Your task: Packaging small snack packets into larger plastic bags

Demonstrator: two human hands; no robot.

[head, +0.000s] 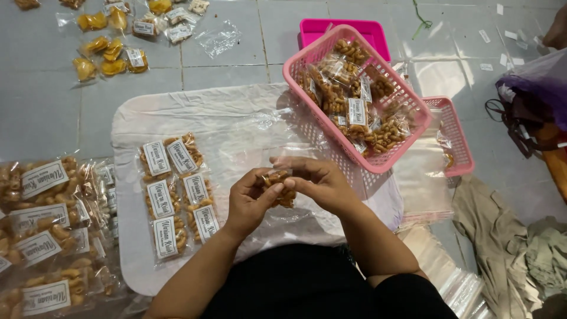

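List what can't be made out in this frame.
- Packet, head view: mostly covered by left hand and right hand; sealed or open, can't tell.
- Lower basket: upper basket overlaps it, contents mostly hidden.
- Left packet pile: cut by the frame edge.
- Purple bag: cut at right edge.

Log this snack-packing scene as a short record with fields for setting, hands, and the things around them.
setting: tiled floor with a white plastic sheet spread on it
left hand: pinches a small clear snack packet
right hand: grips the same packet from the other side
near left: labelled packets in rows on the sheet
far left: pile of larger labelled bags
ahead right: pink basket holding filled packets
behind: yellow snack packets
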